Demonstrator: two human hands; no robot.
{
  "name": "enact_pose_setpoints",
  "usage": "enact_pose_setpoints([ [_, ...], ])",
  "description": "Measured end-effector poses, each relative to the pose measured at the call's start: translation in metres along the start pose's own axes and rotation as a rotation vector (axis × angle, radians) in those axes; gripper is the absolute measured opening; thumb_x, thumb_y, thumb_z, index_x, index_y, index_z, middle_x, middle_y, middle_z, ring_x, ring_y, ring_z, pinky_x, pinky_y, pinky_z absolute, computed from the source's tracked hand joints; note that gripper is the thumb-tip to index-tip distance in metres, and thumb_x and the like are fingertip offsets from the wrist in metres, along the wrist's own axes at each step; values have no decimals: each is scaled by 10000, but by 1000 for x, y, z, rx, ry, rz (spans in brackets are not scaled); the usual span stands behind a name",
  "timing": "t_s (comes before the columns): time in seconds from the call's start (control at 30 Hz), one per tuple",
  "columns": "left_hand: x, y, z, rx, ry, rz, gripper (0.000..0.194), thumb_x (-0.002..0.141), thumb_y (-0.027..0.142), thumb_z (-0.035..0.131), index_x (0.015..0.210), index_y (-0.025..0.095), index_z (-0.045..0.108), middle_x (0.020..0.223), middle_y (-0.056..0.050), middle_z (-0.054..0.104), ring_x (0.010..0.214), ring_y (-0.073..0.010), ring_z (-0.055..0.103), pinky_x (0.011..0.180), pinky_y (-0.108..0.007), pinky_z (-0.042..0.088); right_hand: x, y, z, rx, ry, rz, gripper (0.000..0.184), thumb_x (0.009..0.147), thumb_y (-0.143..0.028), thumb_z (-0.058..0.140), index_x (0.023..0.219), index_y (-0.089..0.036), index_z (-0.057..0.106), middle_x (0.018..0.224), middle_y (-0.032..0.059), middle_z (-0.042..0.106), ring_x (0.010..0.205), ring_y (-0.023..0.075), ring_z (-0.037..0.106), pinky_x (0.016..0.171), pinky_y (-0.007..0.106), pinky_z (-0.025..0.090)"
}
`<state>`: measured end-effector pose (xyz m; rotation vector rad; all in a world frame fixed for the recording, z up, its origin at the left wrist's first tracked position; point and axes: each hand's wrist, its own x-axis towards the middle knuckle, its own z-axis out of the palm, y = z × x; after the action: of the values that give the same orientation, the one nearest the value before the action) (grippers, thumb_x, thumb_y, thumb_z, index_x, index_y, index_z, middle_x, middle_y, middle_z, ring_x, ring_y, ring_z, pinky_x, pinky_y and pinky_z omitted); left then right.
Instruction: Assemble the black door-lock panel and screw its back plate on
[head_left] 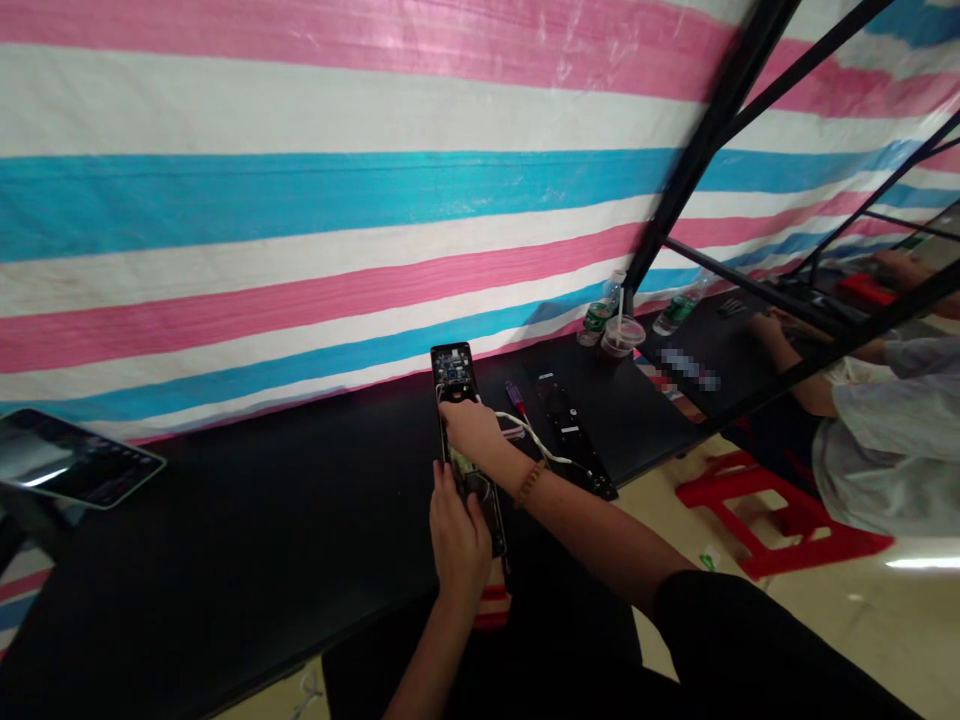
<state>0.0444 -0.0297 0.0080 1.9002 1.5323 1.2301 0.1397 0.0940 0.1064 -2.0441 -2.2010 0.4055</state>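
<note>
A long black device housing (451,370) lies lengthwise on the black table, its inside exposed and a circuit board showing at the far end. My left hand (459,540) grips the near part of this housing, fingers along its left side and thumb across it. Over the middle of the housing is my right hand (476,435), its fingers bent and closed down into it; whatever they pinch is hidden. Right of the housing lies a screwdriver (516,398) with a dark handle. A white cable (536,437) runs from beside my right hand to a long black panel (566,425).
A tablet-like screen (75,458) stands at the left table edge. Bottles (595,322) and a lidded plastic cup (622,337) are at the back right, by a black metal frame (686,180). Beyond it, another person sits on a red stool (780,515) at a neighbouring table.
</note>
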Motion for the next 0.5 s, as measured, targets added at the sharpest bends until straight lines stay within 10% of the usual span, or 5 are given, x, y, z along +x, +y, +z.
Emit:
enact_pose_setpoints([
  [0.27, 7, 6, 0, -28, -15, -30, 571, 1005, 330, 426, 1537, 147, 324, 1595, -217, 346, 1469, -332, 353, 1178, -565, 320, -14, 6, -6, 77, 124, -32, 214, 991, -242, 488, 1147, -221, 634, 1063, 85, 740, 934, 211, 715, 787, 286, 520],
  [0.5, 6, -5, -18, -172, -92, -240, 539, 981, 393, 479, 1479, 195, 418, 1502, -168, 502, 1403, -298, 469, 1158, -501, 384, -115, 144, 11, 348, 755, 256, 253, 981, -314, 496, 971, -167, 702, 909, 100, 718, 852, 222, 670, 819, 343, 530],
])
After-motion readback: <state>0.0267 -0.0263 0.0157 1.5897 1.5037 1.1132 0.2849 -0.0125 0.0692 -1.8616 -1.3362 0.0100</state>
